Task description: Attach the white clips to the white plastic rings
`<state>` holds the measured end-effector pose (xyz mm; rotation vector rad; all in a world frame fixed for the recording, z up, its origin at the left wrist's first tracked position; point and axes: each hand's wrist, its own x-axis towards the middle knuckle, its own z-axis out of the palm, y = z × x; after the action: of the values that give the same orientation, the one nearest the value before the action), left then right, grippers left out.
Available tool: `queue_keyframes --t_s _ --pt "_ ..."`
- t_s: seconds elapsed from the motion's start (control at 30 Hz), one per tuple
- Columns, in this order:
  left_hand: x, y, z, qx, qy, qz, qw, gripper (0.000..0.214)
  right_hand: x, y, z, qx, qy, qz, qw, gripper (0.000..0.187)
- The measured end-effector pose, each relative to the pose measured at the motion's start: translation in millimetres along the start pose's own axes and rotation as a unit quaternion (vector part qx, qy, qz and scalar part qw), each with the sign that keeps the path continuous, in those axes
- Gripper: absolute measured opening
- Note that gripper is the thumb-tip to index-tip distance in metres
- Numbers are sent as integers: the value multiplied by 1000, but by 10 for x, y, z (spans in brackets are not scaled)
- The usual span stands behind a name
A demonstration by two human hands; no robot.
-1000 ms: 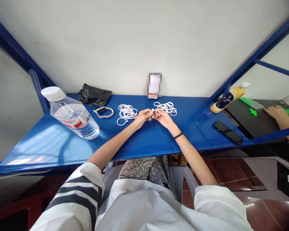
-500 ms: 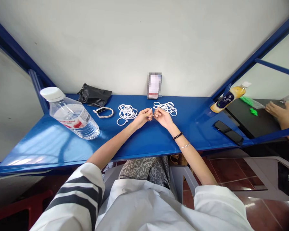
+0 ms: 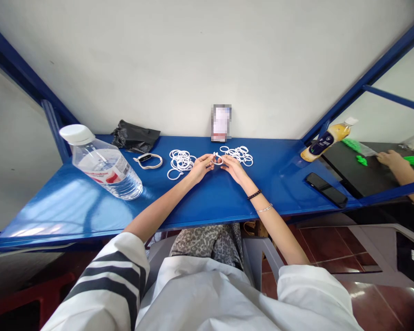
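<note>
Pinching one white ring between their fingertips, the left hand and right hand face each other. Ring piles lie beside both.

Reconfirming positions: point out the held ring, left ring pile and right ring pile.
Held ring (image 3: 218, 163): head view, lower curve.
Left ring pile (image 3: 181, 160): head view, middle.
Right ring pile (image 3: 239, 154): head view, middle.

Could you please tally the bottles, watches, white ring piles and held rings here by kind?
Bottles: 2
Watches: 1
White ring piles: 2
Held white ring: 1
Total: 6
</note>
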<state>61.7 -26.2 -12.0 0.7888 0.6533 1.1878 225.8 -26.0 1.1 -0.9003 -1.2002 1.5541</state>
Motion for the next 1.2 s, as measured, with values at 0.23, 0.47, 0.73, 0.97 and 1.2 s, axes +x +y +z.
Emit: queue_keyframes --t_s 0.23,0.47,0.73,0.97,1.2 --pt "21 -16 -17 0 33 20 999 33 -4 -1 2 -15 0 15 1000 16" --pt "18 -13 -22 69 31 48 996 34 1 32 -11 -73 -10 -36 997 22" --pt "23 -21 -34 134 32 84 987 32 -13 12 1 -119 -18 -100 988 27" --pt "-11 -19 6 250 34 152 956 40 4 27 -10 -105 21 -114 988 29" --pt "-48 -21 19 405 18 235 883 56 3 24 -19 -94 42 -126 987 33"
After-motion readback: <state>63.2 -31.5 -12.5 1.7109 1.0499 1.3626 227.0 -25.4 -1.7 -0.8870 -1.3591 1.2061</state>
